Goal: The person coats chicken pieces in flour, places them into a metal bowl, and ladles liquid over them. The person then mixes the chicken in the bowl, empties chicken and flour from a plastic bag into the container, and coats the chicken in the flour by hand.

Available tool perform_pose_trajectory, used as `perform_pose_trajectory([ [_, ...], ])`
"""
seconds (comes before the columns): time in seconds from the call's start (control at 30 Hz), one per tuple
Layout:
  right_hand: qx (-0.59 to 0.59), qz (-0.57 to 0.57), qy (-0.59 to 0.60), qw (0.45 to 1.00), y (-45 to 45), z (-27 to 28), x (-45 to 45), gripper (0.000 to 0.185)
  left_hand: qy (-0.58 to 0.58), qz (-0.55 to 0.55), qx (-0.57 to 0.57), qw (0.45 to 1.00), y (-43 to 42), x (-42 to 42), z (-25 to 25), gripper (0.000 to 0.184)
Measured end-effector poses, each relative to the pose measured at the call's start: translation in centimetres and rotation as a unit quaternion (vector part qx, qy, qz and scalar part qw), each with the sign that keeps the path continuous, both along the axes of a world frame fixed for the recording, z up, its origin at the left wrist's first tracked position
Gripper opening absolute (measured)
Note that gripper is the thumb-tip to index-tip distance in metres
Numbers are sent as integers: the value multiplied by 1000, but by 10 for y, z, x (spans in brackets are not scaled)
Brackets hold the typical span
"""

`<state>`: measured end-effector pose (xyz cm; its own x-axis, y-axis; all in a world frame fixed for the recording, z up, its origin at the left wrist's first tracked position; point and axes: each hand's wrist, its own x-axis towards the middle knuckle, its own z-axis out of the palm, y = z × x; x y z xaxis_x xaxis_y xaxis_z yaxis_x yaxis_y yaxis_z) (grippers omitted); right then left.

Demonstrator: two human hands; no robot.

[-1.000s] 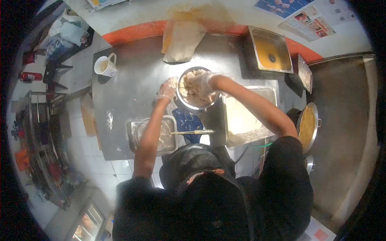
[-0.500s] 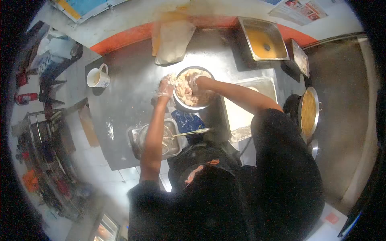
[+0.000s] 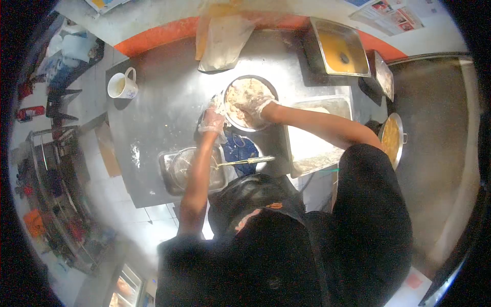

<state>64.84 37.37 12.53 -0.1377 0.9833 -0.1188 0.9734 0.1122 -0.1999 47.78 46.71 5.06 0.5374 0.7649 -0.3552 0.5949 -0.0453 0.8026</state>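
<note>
A round metal bowl (image 3: 276, 91) holds pale, floury pieces (image 3: 246, 92) that look like battered meat; their exact kind is unclear. My left hand (image 3: 213, 117), in a clear flour-coated glove, grips the bowl at its left rim. My right hand (image 3: 262, 106), gloved too, reaches into the bowl from the right and presses among the pieces, its fingers mostly hidden. Right of the bowl lies a shallow tray (image 3: 319, 166) of white flour. Below my left hand, a metal pan (image 3: 167, 179) sits under my forearm, with a whisk (image 3: 255, 160) resting across its edge.
A dark blue packet (image 3: 240, 148) lies below the bowl. Behind stands a pale plastic bag (image 3: 225, 48). A white mug (image 3: 123, 86) is at the left, a deep pan of yellow liquid (image 3: 335, 48) at back right, and a round pan (image 3: 393, 140) at far right.
The bowl appears slightly higher and farther right in view. My right hand has turned and lies lower among the pieces. My left hand stays beside the left rim.
</note>
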Motion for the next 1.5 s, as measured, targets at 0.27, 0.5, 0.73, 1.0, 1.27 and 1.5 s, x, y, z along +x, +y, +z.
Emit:
perform_pose_trajectory([
  [0.27, -276, 314, -188, 889, 27, -42, 11, 30, -136, 17, 17, 990, 8, -1, -43, 36],
  [0.5, -293, 10, 95, 951, 37, -56, 61, 45, -28, -65, 88, 994, 26, 5, -9, 35],
  [0.73, -376, -30, 145, 915, 6, 89, 44, 46, 147, -102, 100, 979, -54, 0, 102, 36],
  [1.0, -133, 38, 3, 990, -9, 78, 20, 48, -153, -11, 182, 971, -116, 44, 103, 37],
  [1.27, 49, -359, 551, 752, -35, -34, -20, 52, -184, -119, 275, 936, -130, -1, 73, 23],
  [1.5, 18, -342, 346, 873, -23, -14, -26, 63, -213, -144, 302, 918, -142, -15, 95, 21],
])
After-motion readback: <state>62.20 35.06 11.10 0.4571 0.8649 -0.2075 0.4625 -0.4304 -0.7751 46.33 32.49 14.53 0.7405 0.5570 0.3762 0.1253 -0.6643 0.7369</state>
